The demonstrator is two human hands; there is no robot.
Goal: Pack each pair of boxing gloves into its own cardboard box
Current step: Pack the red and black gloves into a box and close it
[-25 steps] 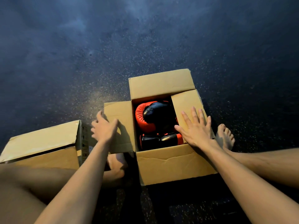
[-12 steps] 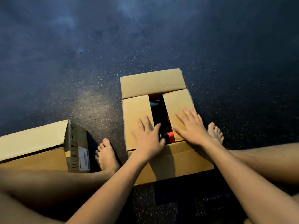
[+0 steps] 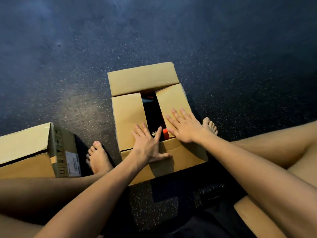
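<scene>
Flaps (image 3: 128,117) could spring up once the flat, spread-fingered left hand (image 3: 147,146) and right hand (image 3: 184,128) lift, gloves (image 3: 165,133) pushing beneath.

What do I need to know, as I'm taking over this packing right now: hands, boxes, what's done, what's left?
Left hand open, flat on the left side flap.
Right hand open, flat on the right side flap.
Done: red and black gloves lie inside the middle box, seen through the gap.
To do: far flap and near flap stand open; fold them over.
Second box at the left: contents hidden, so check it.
</scene>
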